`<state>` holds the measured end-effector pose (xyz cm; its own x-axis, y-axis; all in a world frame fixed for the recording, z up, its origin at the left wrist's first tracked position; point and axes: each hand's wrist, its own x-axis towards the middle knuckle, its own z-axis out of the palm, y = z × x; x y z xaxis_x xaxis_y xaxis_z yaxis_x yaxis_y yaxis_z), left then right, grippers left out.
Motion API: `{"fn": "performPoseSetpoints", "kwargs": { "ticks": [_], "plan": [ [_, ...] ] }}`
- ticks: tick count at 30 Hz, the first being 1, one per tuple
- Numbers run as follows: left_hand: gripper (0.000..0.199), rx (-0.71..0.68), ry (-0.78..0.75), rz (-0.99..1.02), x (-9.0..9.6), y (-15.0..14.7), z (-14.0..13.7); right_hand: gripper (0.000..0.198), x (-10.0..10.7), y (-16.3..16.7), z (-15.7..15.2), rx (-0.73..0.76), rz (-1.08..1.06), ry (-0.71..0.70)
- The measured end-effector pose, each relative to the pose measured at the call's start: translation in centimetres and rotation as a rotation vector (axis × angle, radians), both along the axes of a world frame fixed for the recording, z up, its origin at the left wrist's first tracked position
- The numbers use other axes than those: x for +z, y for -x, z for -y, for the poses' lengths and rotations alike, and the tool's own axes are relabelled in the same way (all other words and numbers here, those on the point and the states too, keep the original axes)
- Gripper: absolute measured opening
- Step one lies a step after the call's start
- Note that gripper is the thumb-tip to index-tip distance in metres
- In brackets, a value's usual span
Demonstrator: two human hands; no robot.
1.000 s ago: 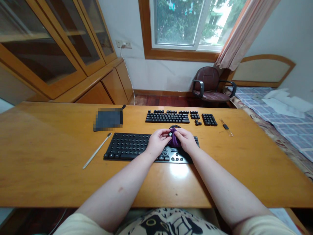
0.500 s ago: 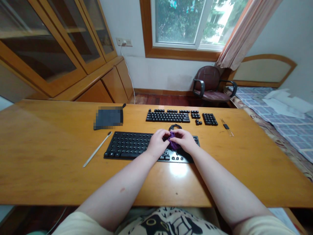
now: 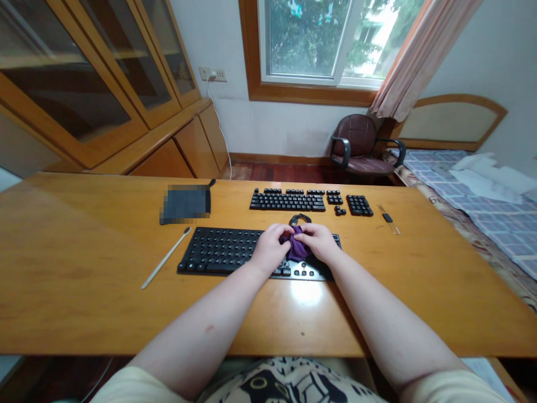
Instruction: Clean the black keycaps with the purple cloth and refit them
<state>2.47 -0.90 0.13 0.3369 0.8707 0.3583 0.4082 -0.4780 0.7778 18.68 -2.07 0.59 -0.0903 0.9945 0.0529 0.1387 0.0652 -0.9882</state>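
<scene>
A crumpled purple cloth (image 3: 298,250) is pinched between my two hands. My left hand (image 3: 272,246) grips its left side with closed fingers, and my right hand (image 3: 319,240) closes on its right side. Both hands are over the right half of a black keyboard base (image 3: 226,249) with its keycaps off, which lies on the wooden desk. The cloth and hands hide part of that base. A coiled black cable (image 3: 300,218) lies just behind my fingers.
Removed keycaps (image 3: 287,200) stand in rows at the back, with number-pad keycaps (image 3: 359,205) to their right. A wire keycap puller (image 3: 387,218) lies farther right. Left of the base are a thin white brush (image 3: 165,258) and a dark pouch (image 3: 185,203). The desk (image 3: 84,268) has a front edge near my body.
More of the purple cloth now hangs down below my fingers, spread a little wider. My hands have stayed in nearly the same place.
</scene>
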Motion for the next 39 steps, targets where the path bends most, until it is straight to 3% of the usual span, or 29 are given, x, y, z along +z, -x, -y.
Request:
{"fn": "performPoseSetpoints", "kwargs": {
  "ticks": [7, 18, 29, 35, 39],
  "plan": [
    [0.016, 0.003, 0.009, 0.01, -0.2, 0.0, -0.1, 0.018, -0.1, 0.3, 0.2, -0.027, 0.059, 0.003],
    [0.022, -0.02, 0.035, 0.09, -0.3, 0.0, -0.3, 0.018, -0.5, -0.1, -0.1, -0.029, 0.035, -0.035],
    [0.015, 0.024, 0.057, 0.077, 0.3, 0.0, 0.0, 0.022, 0.0, -0.8, -0.7, -0.486, -0.144, -0.111],
    [0.023, -0.057, -0.025, -0.001, 1.4, 0.2, 0.4, 0.024, -0.2, -0.9, -0.8, -0.502, -0.16, -0.114],
    [0.021, -0.048, 0.015, 0.055, 1.4, 0.1, 0.4, 0.025, 0.0, -0.7, -0.6, -0.499, -0.131, -0.109]
  ]
}}
